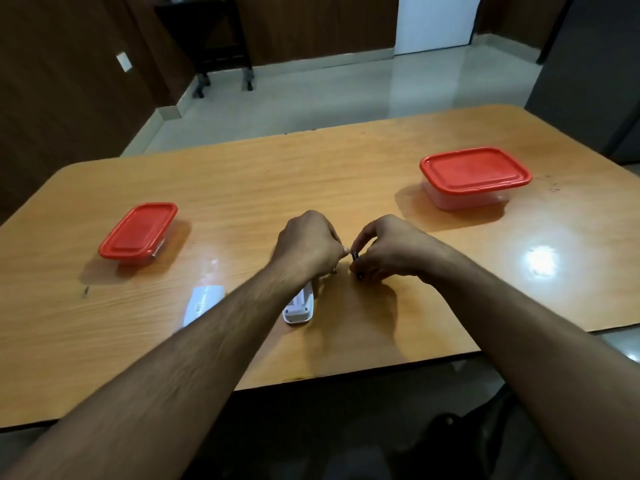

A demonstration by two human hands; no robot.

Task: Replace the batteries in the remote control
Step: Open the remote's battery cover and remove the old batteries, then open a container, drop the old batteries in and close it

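Right hand (388,249) pinches a dark battery (355,255), left hand (308,245) curls over the white remote (300,305) lying open-backed on the table (346,174); match polarity, seat spring end first.

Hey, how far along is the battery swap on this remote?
Done: the white cover lies off, beside the remote, whose back looks open. In hand: the right hand pinches dark batteries; the left hand meets it, grip unclear. Left: seating batteries and refitting the cover. Both red-lidded containers are closed.
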